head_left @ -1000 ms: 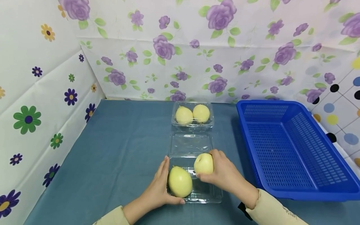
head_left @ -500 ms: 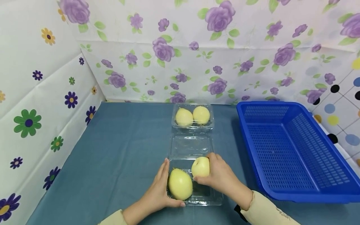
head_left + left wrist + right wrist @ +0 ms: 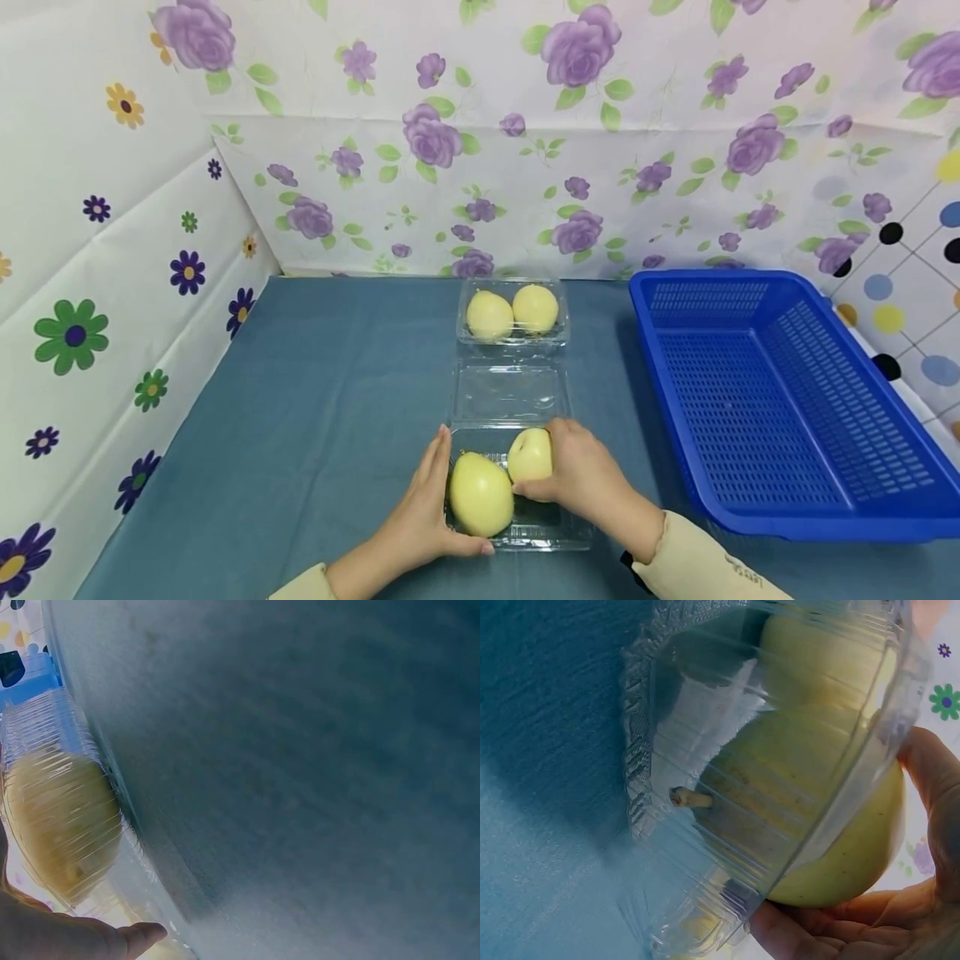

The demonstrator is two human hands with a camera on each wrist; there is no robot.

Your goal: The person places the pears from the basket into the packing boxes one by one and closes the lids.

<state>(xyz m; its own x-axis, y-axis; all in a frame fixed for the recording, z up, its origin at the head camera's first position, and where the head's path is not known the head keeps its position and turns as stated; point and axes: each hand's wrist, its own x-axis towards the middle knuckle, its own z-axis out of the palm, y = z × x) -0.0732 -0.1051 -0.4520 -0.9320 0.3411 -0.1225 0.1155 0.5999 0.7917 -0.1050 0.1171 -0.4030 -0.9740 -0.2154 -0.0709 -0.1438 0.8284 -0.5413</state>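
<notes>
Left hand (image 3: 420, 508) lies flat-fingered against the side of the near clear tray (image 3: 551, 527), steadying it on the tabletop (image 3: 315, 400). Right hand (image 3: 581, 479), grip curled round a pear (image 3: 529, 454), lowers it beside the pear already seated (image 3: 480, 493). Far tray (image 3: 513, 337) holds two pears, closed. Blue basket (image 3: 780, 400) stands right.

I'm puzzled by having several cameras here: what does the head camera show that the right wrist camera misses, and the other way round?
Only the head view shows the closed clear plastic box of two yellow pears at the back, the empty blue plastic basket, the blue tablecloth's full spread, and the left hand steadying the open clear plastic box. Only the right wrist view shows a brown pear stem through the box wall. Both show the right hand gripping a yellow pear at the open box, another pear beside it.
</notes>
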